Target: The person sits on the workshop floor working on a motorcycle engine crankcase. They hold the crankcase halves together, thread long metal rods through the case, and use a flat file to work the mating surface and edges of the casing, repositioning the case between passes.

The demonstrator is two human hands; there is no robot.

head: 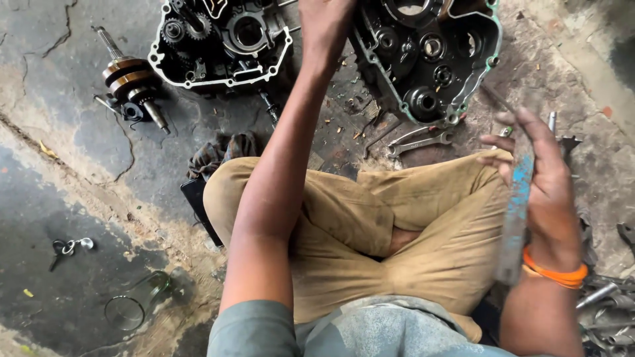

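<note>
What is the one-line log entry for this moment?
left hand: on crankcase half | right hand: holds flat blade | crankshaft: on floor

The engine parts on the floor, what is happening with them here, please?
A person sits cross-legged on a cracked concrete floor. The left hand reaches to the right crankcase half, which lies open beside the left crankcase half. The right hand holds a flat, worn blade with blue paint, raised above the knee. A crankshaft lies at the left, wrenches lie below the case, and a glass lies on its side.
</note>
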